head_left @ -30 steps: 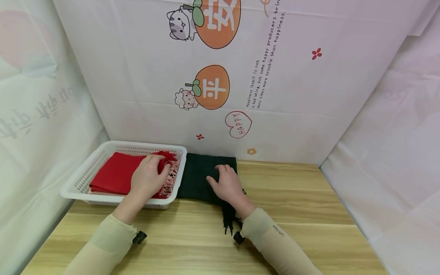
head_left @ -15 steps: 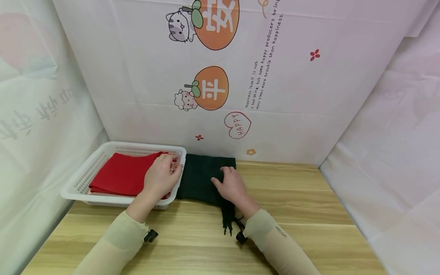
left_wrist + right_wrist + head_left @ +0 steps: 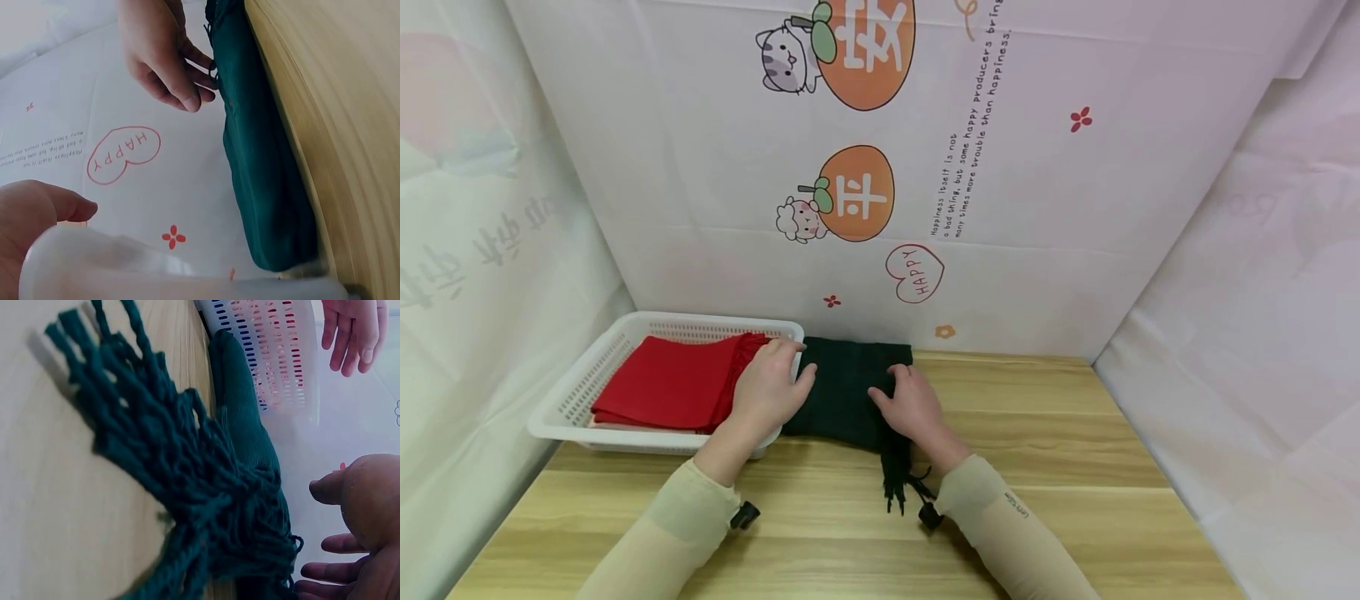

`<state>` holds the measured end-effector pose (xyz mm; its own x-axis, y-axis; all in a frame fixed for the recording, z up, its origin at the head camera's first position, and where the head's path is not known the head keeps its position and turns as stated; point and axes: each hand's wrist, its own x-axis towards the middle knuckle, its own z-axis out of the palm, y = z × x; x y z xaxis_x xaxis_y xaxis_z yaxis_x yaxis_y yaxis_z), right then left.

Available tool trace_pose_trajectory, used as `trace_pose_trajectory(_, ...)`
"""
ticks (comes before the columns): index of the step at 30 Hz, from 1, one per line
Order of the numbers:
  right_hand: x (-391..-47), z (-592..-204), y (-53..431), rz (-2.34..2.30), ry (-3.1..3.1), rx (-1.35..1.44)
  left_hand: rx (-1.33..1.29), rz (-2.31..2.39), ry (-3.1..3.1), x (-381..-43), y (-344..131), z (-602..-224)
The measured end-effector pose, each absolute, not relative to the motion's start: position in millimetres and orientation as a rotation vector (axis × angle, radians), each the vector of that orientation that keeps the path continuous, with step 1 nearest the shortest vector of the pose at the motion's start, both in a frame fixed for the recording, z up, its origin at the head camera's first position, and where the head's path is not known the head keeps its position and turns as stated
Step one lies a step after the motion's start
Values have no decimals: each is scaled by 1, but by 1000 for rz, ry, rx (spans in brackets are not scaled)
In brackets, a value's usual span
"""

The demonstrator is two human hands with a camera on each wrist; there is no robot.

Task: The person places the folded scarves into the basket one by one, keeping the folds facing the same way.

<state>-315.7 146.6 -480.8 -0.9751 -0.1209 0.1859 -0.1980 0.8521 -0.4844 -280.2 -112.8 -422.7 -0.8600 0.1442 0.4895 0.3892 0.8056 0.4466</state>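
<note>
A folded dark green scarf (image 3: pixel 842 387) lies on the table against the right side of a white plastic basket (image 3: pixel 722 320). Its twisted fringe (image 3: pixel 169 437) spreads at the right end. My left hand (image 3: pixel 771 387) is over the basket's right rim, fingers bent loosely with nothing held. My right hand (image 3: pixel 913 404) is at the scarf's right end, fingers relaxed. In the left wrist view the right hand's fingertips (image 3: pixel 203 94) are close beside the scarf; whether they touch it I cannot tell. A folded red scarf (image 3: pixel 670 379) lies in the basket, its fringe partly behind my left hand.
A wooden table (image 3: pixel 1037 467) carries everything. Behind it stands a white printed cloth wall (image 3: pixel 1015 292), with further white cloth walls left and right. A pale pink edge shows beneath the red scarf.
My left hand has left the red scarf's fringe and moved right, to the basket's right rim. My right hand has shifted slightly right. The green scarf stays in place.
</note>
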Motion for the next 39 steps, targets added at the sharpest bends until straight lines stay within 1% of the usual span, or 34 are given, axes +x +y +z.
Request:
trace_pose_trajectory(11,-319,-482,156,774,-2885,199,-464,-719,-2568,-281,-95,-428)
trace_pose_trajectory(28,-319,-482,165,766,-2885,175,-514,-637,-2788,-281,-73,-435)
trace_pose_trajectory(39,-319,-484,167,767,-2904,137,-472,-627,-2867,-280,-53,-444)
